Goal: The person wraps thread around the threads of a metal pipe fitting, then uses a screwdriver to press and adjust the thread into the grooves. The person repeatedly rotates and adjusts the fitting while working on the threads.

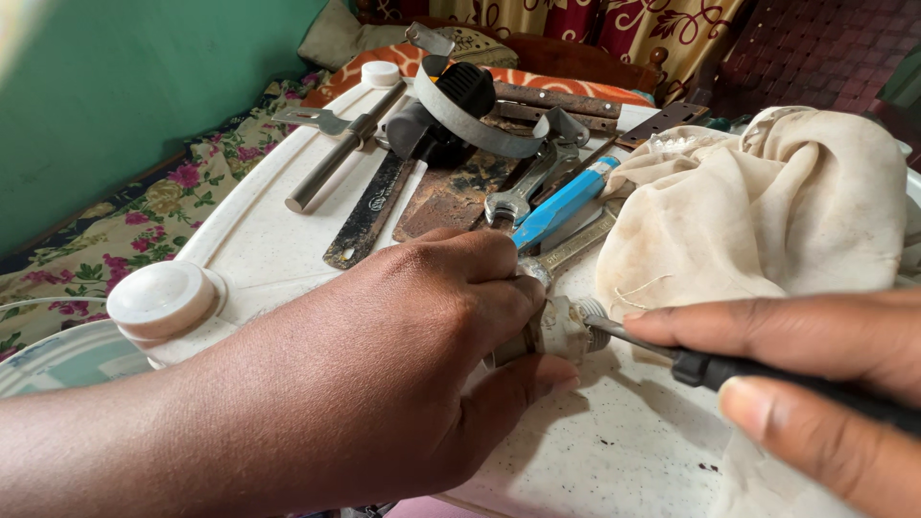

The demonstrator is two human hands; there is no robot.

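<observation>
My left hand [422,336] is closed around a small whitish threaded fitting [566,328] and holds it on the white speckled table top [614,451]. My right hand [815,384] grips a black-handled tool [758,372]. The tool's thin metal tip [619,333] touches the threaded end of the fitting. Most of the fitting is hidden under my left fingers.
A cream cloth [758,206] lies bunched at the right. Behind the hands lie a blue-handled tool [561,204], a spanner [523,187], a hacksaw blade [369,216], a metal rod [336,163], rusty plates and a curved metal band [470,125]. A white round knob [161,297] sits at the left edge.
</observation>
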